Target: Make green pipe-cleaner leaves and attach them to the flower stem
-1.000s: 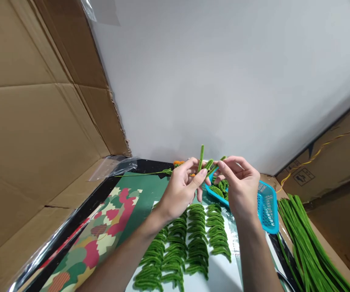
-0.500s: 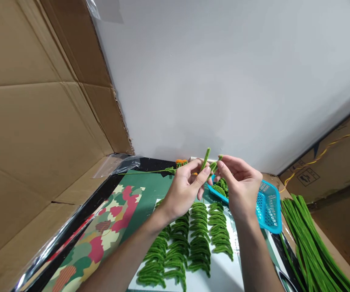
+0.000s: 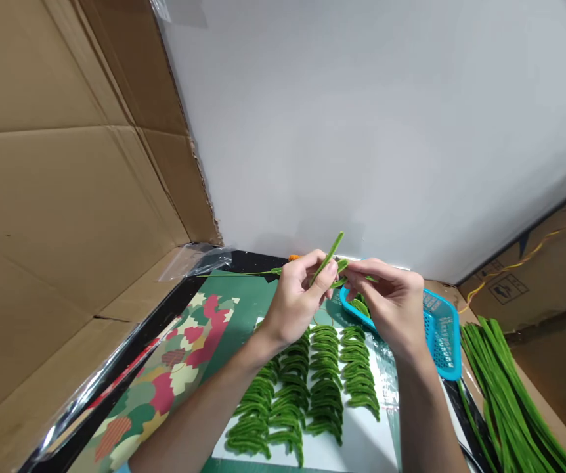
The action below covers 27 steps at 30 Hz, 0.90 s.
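A fuzzy green pipe cleaner [image 3: 332,251] is pinched in my left hand [image 3: 303,289], its straight end pointing up past the thumb. Between the two hands the pipe cleaner bends into small loops. The fingertips of my right hand [image 3: 386,289] are closed on its other part, just right of the left thumb. Below the hands, a white sheet [image 3: 362,440] carries columns of curved green pipe cleaner pieces [image 3: 325,387]. Behind my right hand stands a blue basket [image 3: 443,338] with green pieces in it, partly hidden by the hand.
A bundle of long green pipe cleaners [image 3: 509,394] lies at the right. On the left are a patterned camouflage-like sheet [image 3: 174,368] and a clear plastic bag [image 3: 194,261], both near a cardboard wall [image 3: 66,210]. A green mat [image 3: 243,299] lies under the work.
My right hand has turned flatter, and the loops between the hands have shifted. The pipe cleaner's straight end leans further right. The view has moved slightly.
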Available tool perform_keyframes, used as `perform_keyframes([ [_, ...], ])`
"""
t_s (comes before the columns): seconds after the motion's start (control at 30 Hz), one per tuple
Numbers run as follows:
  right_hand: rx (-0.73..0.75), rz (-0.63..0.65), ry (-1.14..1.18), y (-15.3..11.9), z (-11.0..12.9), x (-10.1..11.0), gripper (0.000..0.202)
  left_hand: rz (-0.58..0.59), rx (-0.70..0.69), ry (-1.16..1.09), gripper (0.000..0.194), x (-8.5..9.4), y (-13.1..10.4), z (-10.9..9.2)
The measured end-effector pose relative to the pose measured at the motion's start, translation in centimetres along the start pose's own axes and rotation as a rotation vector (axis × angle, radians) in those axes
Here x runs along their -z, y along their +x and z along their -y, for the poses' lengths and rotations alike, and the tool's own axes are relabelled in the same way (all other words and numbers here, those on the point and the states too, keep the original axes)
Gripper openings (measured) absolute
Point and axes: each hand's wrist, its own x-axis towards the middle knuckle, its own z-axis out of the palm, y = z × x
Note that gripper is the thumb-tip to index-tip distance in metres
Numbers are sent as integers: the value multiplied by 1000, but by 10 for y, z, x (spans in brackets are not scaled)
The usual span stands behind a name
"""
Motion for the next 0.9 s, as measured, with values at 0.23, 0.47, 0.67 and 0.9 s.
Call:
perform_keyframes([
  [0.23,-40,-123,-4,0,8,-3,37,45,23,57,37,2,1,3],
  [0.47,-8,-135,-83,0,5,-3,7,-8,-7,-3,37,1,-1,2],
  [0.67,-21,-96,-89,-1,6,-3,6,10,-19,63,35,-1,0,6],
  [0.9,-56,-29,-68,1,4,0,5,-24,-23,35,36,-3,-1,7],
])
